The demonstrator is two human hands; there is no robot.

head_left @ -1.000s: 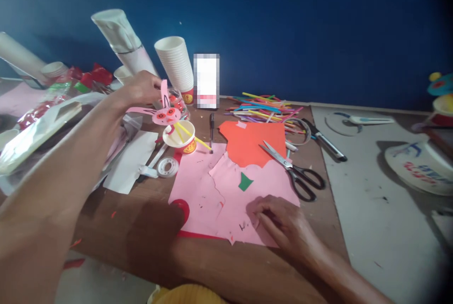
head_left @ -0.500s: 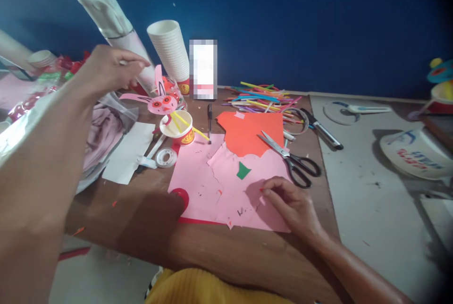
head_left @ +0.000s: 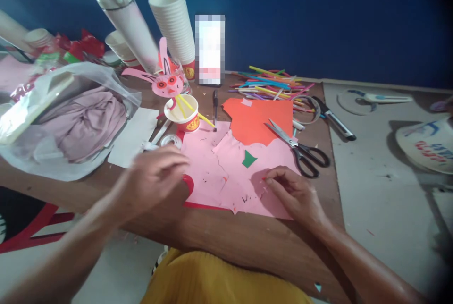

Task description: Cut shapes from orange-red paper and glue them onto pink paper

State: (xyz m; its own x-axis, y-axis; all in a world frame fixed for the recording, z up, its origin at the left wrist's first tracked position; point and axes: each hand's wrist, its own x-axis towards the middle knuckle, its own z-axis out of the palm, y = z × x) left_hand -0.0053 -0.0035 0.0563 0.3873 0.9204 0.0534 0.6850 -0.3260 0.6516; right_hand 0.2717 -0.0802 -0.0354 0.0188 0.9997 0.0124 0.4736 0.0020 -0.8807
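Note:
My right hand (head_left: 295,195) rests over the pink paper (head_left: 208,181), thumb and forefinger pinched on a tiny red paper piece (head_left: 264,179). Just beyond it lie the black-handled scissors (head_left: 300,150), blades partly apart on an orange sheet (head_left: 262,122), and a green paper scrap (head_left: 249,158). My left hand (head_left: 159,172), smeared by motion, hovers at the left side of the pink paper beside a tape roll (head_left: 171,141); its grip is unclear. Behind it, a pink paper rabbit face (head_left: 167,86) stands on yellow sticks in a paper cup (head_left: 189,120).
A plastic bag with cloth (head_left: 88,115) sits at left. Along the wall stand a tall cup stack (head_left: 173,25) and an upright phone (head_left: 210,49). Coloured sticks (head_left: 269,87) lie piled at the back, near a box cutter (head_left: 334,122). A pen (head_left: 215,110) lies by the cup.
My left hand has dropped from beside the rabbit's ears down to the tape roll and the pink paper's left edge. My right hand keeps its pinch over the paper. The view has tilted downward.

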